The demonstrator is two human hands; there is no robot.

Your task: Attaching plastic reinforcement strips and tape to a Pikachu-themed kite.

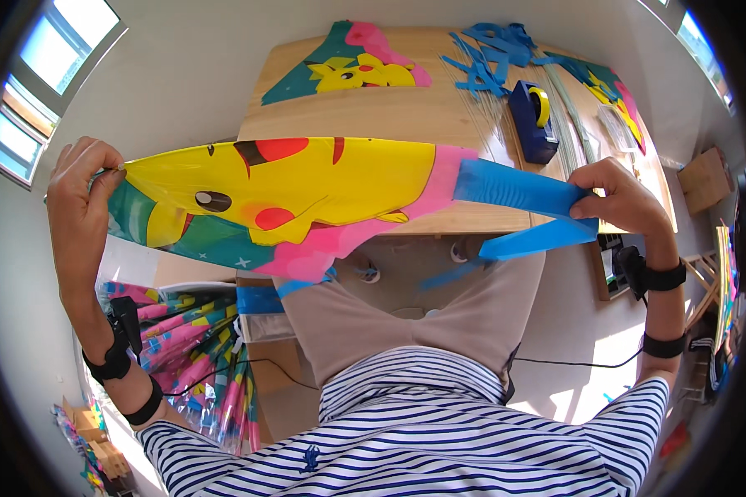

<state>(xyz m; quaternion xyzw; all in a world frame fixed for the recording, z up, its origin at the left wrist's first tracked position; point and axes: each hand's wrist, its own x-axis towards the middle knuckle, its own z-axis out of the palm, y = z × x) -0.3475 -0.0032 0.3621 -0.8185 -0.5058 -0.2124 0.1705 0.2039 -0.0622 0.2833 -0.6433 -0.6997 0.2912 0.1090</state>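
Stretched out in front of me is a kite sail (pixel 348 178), a thin shiny sheet printed with a yellow cartoon animal on green and pink. My left hand (pixel 83 178) is closed in a pinch on its left tip. From the sail's pink right end runs a blue ribbon tail (pixel 518 184), pinched between the thumb and fingers of my right hand (pixel 626 195). Past that hand the ribbon folds back and hangs to the left. The sail spans the air at the table's near edge, above my lap.
On the wooden table (pixel 331 116) lie a second printed sail (pixel 365 73), a tangle of blue ribbons (pixel 497 50), thin rods (pixel 572 112) and another printed sheet (pixel 601 83). A dark blue tape dispenser (pixel 533 124) stands near the right. Many rolled printed kites (pixel 207 356) are bundled at lower left.
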